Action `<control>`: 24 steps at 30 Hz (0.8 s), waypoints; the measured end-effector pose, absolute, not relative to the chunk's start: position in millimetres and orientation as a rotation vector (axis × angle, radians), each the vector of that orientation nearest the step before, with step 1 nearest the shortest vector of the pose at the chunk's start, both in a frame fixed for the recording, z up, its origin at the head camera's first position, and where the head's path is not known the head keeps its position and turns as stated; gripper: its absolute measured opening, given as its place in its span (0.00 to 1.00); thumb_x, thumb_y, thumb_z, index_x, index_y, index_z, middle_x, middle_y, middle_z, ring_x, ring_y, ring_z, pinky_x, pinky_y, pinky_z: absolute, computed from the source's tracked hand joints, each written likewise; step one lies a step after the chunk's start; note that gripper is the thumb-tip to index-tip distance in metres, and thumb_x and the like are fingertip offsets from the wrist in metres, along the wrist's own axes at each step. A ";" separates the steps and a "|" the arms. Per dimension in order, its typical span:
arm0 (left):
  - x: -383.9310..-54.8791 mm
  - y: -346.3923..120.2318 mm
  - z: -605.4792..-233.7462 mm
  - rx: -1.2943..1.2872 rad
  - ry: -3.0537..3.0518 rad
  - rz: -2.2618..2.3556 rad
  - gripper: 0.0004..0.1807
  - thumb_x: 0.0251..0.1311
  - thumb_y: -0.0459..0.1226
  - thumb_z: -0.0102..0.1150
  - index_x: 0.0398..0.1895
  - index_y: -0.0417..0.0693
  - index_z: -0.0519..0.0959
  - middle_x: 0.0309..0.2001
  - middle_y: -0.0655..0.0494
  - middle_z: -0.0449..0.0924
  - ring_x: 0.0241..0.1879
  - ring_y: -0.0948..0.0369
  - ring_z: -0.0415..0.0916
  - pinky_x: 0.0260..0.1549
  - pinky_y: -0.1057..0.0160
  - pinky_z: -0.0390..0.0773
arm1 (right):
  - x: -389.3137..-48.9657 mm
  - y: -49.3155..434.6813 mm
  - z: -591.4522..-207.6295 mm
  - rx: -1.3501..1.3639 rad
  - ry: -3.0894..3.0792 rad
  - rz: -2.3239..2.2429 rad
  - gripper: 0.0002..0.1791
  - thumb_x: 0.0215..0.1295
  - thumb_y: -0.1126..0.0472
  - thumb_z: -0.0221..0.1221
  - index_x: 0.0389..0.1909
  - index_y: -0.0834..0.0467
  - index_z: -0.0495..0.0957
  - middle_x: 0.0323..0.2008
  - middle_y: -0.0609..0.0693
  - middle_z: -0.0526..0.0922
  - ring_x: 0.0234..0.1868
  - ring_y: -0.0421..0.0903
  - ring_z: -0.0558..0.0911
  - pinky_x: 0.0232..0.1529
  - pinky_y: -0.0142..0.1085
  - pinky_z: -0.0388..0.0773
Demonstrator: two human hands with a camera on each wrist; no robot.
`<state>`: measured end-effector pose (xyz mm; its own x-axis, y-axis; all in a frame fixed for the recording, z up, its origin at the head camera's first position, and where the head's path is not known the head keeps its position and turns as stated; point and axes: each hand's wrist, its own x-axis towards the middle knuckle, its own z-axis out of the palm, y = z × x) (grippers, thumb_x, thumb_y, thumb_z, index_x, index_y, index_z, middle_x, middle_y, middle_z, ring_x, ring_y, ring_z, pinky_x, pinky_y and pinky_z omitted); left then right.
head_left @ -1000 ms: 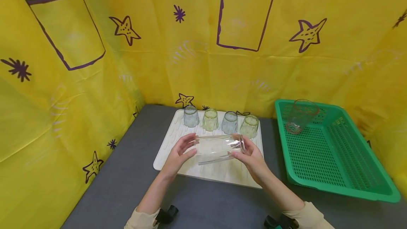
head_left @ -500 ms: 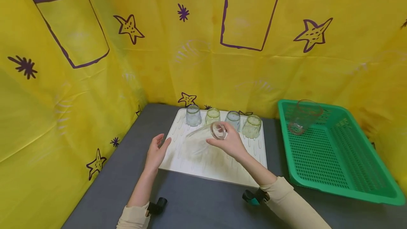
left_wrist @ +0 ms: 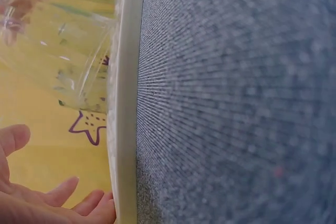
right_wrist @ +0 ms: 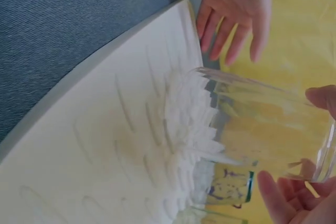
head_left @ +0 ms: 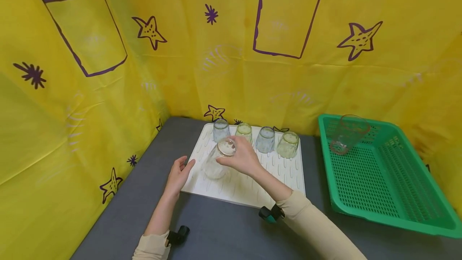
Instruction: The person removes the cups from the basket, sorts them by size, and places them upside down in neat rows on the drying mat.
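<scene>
My right hand (head_left: 242, 156) grips a tall clear glass (head_left: 214, 165) near its thick base, which points up. The glass is tilted, its mouth down over the left part of a white ridged drying mat (head_left: 252, 189). In the right wrist view the rim of the clear glass (right_wrist: 262, 124) is very near the mat; whether it touches is unclear. At the mat's left edge my left hand (head_left: 178, 175) holds nothing, fingers loosely spread. Behind the right hand, a row of upside-down short glasses stands along the mat's back: blue (head_left: 221, 129), green (head_left: 244, 131), blue (head_left: 265, 141), green (head_left: 288, 145).
A green plastic basket (head_left: 382, 212) stands to the right, with a pinkish clear glass (head_left: 348, 135) leaning in its back left corner. Dark grey cloth (head_left: 216, 232) covers the table. A yellow printed curtain (head_left: 187, 75) rises behind and to the left.
Both hands were on the clear glass, held sideways. The left hand has let go and moved left. The right hand has turned the glass mouth down and carried it left and lower.
</scene>
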<state>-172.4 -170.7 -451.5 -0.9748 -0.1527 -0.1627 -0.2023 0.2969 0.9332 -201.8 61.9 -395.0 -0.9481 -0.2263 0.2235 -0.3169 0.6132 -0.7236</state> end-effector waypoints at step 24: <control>-171.9 -171.6 -452.4 -0.343 2.453 1.826 0.37 0.73 0.55 0.41 0.70 0.33 0.57 0.68 0.34 0.60 0.69 0.42 0.56 0.66 0.43 0.55 | -209.4 24.1 -400.6 0.504 -2.746 1.132 0.41 0.45 0.42 0.73 0.58 0.59 0.74 0.53 0.54 0.77 0.54 0.51 0.75 0.53 0.44 0.75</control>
